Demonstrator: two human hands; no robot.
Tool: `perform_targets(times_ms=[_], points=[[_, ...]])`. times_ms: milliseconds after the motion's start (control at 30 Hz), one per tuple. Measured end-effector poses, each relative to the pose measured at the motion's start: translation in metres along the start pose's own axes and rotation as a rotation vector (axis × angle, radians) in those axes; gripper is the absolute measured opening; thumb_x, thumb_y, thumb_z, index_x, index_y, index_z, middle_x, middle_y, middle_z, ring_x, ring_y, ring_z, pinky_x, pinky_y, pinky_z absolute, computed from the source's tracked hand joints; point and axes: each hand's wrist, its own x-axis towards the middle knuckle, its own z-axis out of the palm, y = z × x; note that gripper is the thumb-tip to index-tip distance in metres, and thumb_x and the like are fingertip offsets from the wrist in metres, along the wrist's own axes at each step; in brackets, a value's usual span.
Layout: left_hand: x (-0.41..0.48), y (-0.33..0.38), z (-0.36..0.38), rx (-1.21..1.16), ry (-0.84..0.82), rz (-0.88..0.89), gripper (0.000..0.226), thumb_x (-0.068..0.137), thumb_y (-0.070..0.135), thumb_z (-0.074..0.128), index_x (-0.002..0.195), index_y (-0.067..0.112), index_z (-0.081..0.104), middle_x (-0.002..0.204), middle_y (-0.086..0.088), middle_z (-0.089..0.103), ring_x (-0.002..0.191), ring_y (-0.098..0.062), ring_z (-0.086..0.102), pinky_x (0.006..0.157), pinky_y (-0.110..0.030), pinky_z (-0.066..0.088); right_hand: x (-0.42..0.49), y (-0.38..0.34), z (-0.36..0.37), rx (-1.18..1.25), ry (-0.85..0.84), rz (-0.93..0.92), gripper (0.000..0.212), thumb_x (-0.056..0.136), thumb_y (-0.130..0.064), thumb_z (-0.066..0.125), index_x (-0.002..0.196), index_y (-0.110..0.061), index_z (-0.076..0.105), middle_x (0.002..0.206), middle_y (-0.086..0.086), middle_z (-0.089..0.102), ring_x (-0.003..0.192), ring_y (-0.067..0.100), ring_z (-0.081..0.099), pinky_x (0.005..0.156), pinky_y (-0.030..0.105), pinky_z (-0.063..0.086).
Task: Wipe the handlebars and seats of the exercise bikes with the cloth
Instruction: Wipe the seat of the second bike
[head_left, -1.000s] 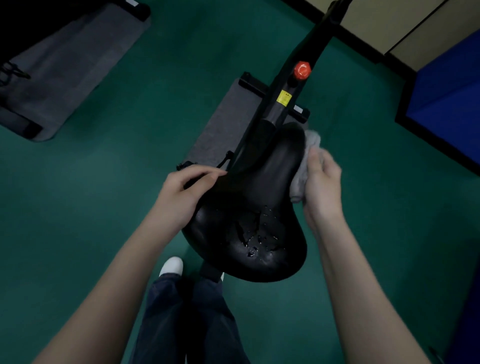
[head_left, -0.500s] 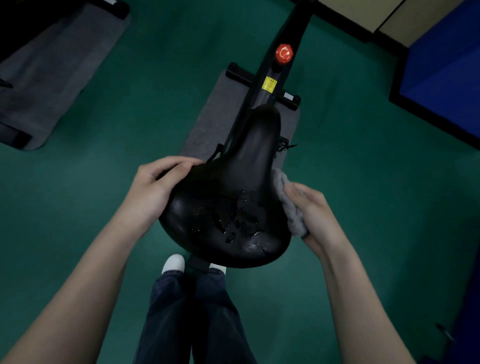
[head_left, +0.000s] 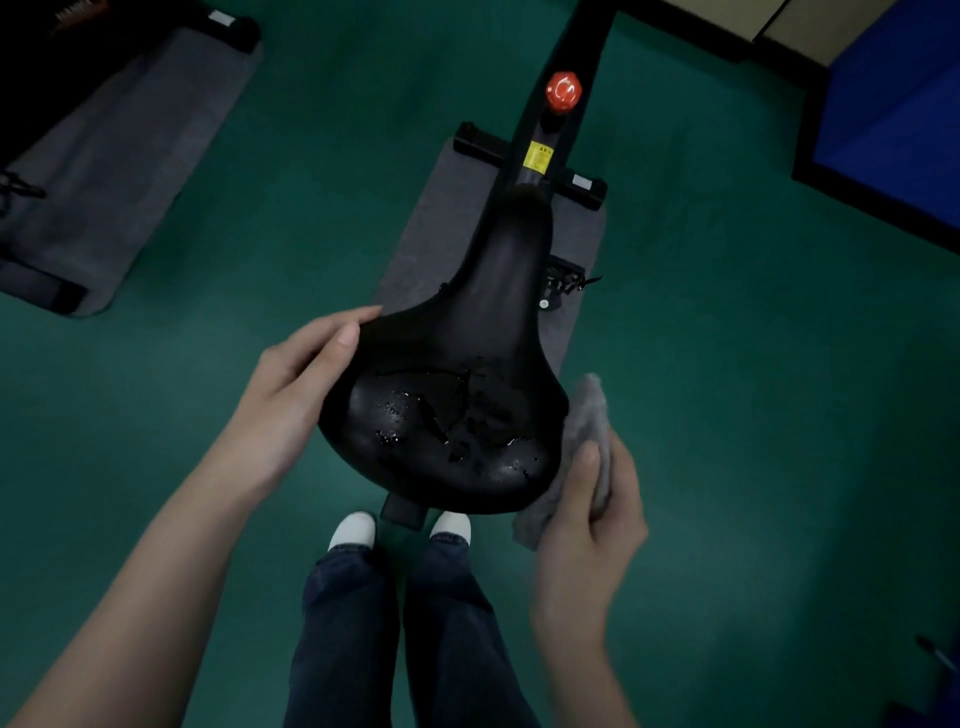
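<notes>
Grey cloth (head_left: 587, 415) bunched in the right hand (head_left: 592, 525), thumb pinning it, fingers wrapped behind. Cloth lies against the right rear edge of the seat (head_left: 483, 312). Left hand (head_left: 296, 395) grips the seat's left edge, fingers curled round the rim. Seat black, broad end toward the person, nose pointing away. Water drops (head_left: 395, 410) scattered over its broad rear part. Beyond the seat's nose: black frame (head_left: 587, 31) with a yellow label (head_left: 537, 156), then a red knob (head_left: 563, 91). Under the seat, a grey mat (head_left: 436, 223) on green floor (head_left: 727, 415). Below the seat's rear edge, two white shoes (head_left: 353, 530) and dark trouser legs. Far left of the seat, a second mat (head_left: 104, 171). Far right, a blue panel (head_left: 893, 104).
</notes>
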Motion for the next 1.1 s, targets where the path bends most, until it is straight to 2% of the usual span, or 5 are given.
perform_targets(times_ms=[233,400,600,900,1100], points=[[-0.002,-0.004,-0.015,0.079,-0.141,0.026,0.043,0.090,0.041,0.054,0.128,0.022,0.057,0.125,0.009,0.062,0.119,-0.001,0.054,0.093,-0.009,0.040,-0.012,-0.004,0.013,-0.035,0.236,0.076,0.037,0.094,-0.028,0.044,0.099,0.005,0.060,0.088,0.003,0.062,0.080,0.012,0.054,0.075,0.034,0.046],[0.000,-0.004,-0.027,0.123,-0.315,0.020,0.066,0.079,0.034,0.071,0.139,0.024,0.043,0.140,0.008,0.048,0.124,0.008,0.045,0.098,-0.008,0.035,-0.043,-0.020,0.049,-0.119,0.350,-0.093,0.029,0.097,-0.018,0.048,0.123,-0.013,0.059,0.130,-0.003,0.058,0.126,0.015,0.052,0.105,0.046,0.042],[0.004,-0.014,-0.042,0.331,-0.468,0.079,0.127,0.033,0.048,0.083,0.144,0.039,0.022,0.150,0.015,0.026,0.135,0.011,0.024,0.102,0.002,0.019,-0.026,-0.017,0.032,-0.214,0.278,-0.151,0.028,0.095,-0.016,0.047,0.120,-0.022,0.059,0.125,0.000,0.062,0.121,0.017,0.056,0.102,0.047,0.044],[0.009,-0.031,-0.044,0.393,-0.442,0.225,0.119,0.038,0.058,0.081,0.140,0.048,0.020,0.147,0.016,0.028,0.138,0.000,0.024,0.110,-0.010,0.019,-0.058,-0.022,0.072,-0.466,0.207,-0.454,0.026,0.094,-0.004,0.048,0.115,0.001,0.063,0.121,0.005,0.063,0.127,0.019,0.051,0.115,0.048,0.028],[0.007,-0.031,-0.042,0.365,-0.422,0.217,0.117,0.039,0.056,0.083,0.138,0.050,0.022,0.145,0.018,0.030,0.137,-0.001,0.026,0.114,-0.025,0.022,-0.039,-0.023,0.052,-0.366,0.383,-0.261,0.026,0.094,-0.001,0.051,0.117,-0.002,0.063,0.119,-0.007,0.057,0.123,0.019,0.054,0.105,0.048,0.041]])
